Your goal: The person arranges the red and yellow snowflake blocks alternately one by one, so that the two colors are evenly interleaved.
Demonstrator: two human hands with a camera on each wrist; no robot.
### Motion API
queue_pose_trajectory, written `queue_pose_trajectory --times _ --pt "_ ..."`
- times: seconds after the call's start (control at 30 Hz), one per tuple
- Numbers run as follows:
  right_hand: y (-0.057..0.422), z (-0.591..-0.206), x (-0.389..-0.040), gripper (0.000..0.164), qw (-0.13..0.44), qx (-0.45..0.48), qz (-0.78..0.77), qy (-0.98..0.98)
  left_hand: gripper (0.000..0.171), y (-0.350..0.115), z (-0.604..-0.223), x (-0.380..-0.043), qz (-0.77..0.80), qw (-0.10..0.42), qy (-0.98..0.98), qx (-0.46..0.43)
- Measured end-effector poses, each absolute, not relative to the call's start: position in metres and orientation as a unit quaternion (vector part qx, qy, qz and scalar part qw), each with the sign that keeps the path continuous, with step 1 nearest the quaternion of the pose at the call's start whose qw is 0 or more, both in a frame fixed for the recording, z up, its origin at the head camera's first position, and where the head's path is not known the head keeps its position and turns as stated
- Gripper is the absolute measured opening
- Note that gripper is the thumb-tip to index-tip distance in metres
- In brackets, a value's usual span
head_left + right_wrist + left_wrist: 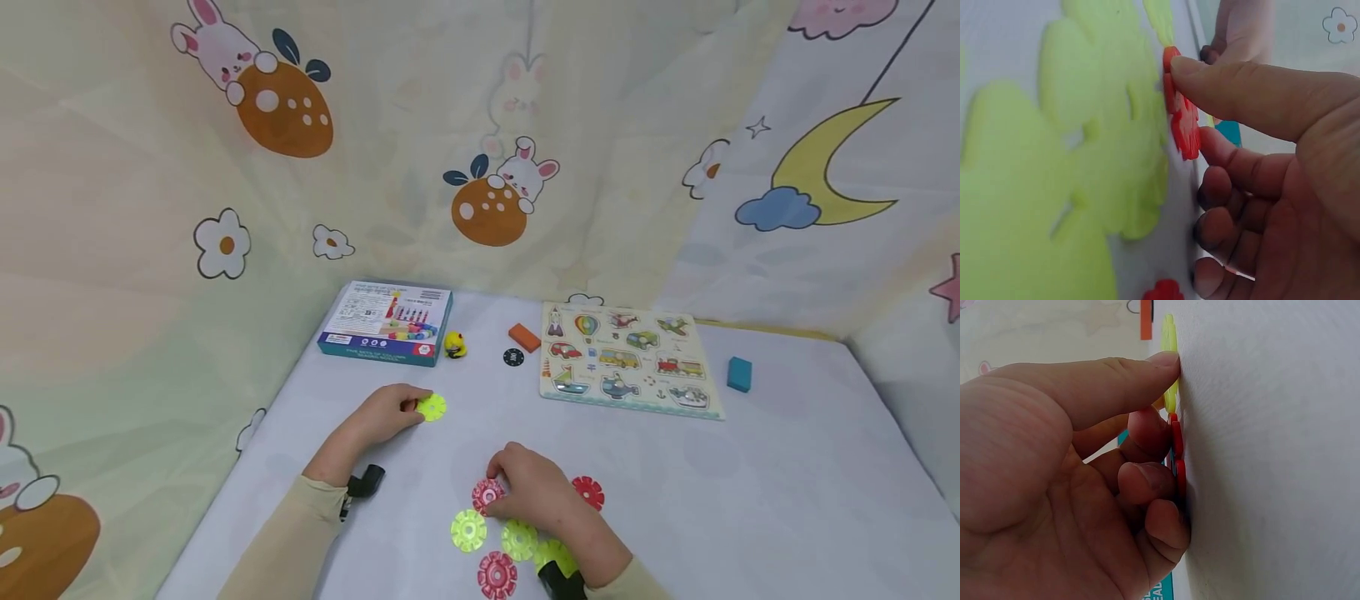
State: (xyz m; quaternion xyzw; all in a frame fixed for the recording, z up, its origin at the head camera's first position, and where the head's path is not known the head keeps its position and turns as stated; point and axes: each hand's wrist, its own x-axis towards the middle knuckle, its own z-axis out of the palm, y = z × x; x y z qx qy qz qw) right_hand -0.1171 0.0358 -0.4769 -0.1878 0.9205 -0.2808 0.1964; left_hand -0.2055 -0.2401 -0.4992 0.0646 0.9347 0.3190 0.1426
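At the back of the tabletop [787,467], a box [386,323] lies flat at the left, printed side up, with a duck [454,345] just beside its right edge. Farther right are an orange block [524,337] and, nearer the person, a black chip [513,357], both close to the left edge of a puzzle board [532,392]. A teal block [739,374] sits past the board's right edge. Behind it all hangs a printed cloth [390,167].

The box looks closed, so its contents cannot be seen. The board carries vehicle pictures, among them a balloon, a train and a boat.

The left hand [388,412] pinches a yellow-green disc [432,407] near the box and duck. Red edges [1179,478] show under its curled fingers; whether they touch, I cannot tell. The right hand [538,490] grips a red disc [488,497] between thumb and forefinger. Around it lie three loose yellow-green discs [468,531] and two red ones, one nearest the person [497,575], the other beyond the hand [588,492]. The right wrist and its black camera [561,583] partly cover one yellow-green disc.
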Motion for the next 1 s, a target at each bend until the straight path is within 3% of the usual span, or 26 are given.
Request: queue_pose_trajectory --times 0.43,0.53,0.77,1.0 --pt "0.056 -0.45 -0.104 0.023 0.273 -0.167 -0.415 0.852 0.04 -0.241 -0.501 -0.204 0.323 0.145 0.933 0.061" --pt "0.062 -0.437 -0.107 0.031 0.288 -0.171 -0.447 0.829 0.04 -0.241 -0.499 -0.205 0.322 0.146 0.934 0.06" --pt "0.065 -0.418 -0.121 0.048 0.238 -0.161 -0.474 0.833 0.041 -0.241 -0.5 -0.205 0.318 0.148 0.935 0.056" --pt "0.042 -0.416 -0.149 0.051 0.165 -0.088 -0.468 0.864 0.041 -0.241 -0.501 -0.206 0.319 0.141 0.935 0.059"
